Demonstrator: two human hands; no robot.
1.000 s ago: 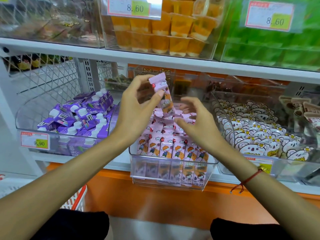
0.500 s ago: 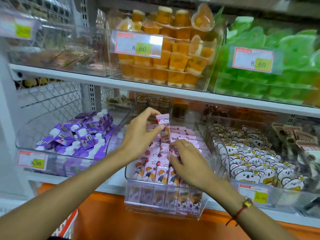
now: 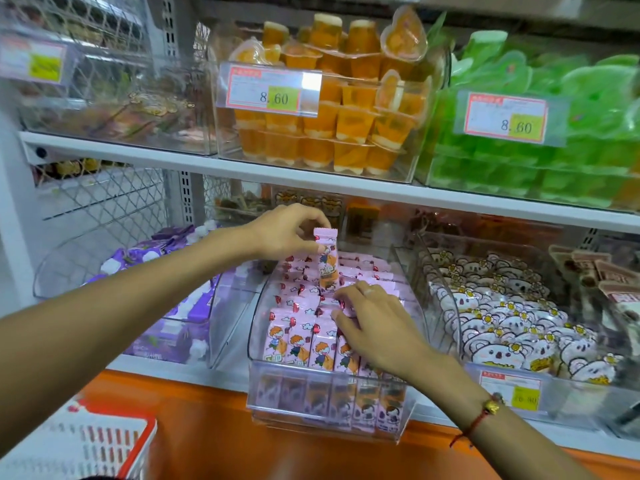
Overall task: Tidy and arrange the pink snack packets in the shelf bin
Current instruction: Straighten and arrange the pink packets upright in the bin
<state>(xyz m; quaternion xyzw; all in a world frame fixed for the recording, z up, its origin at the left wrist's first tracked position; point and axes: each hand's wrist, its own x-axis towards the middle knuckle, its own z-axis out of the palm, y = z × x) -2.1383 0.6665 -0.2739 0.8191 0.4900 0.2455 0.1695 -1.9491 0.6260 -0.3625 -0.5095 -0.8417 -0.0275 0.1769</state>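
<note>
Shop shelf, clear bin [image 3: 263, 382] at centre, rows of pink packets [image 3: 301, 344] upright inside. Left hand [image 3: 287, 233] pinches one packet [image 3: 327, 261] by its crimped top, above the far rows. Right hand [image 3: 374, 323], fingers curled, presses the near rows. Packets look light, soft, crinkly; the crimp seems the best hold.

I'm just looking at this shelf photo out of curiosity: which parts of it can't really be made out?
All in the head view:
- Packets under the right hand: its palm and fingers cover several rows in the pink packet bin.
- Bin's lower front: frosted plastic blurs the packets behind it.
- Top-left price tag: too blurred to read.
- Small print on the held pink packet in the left hand: too small.
- Red basket: cut off by the bottom edge.
</note>
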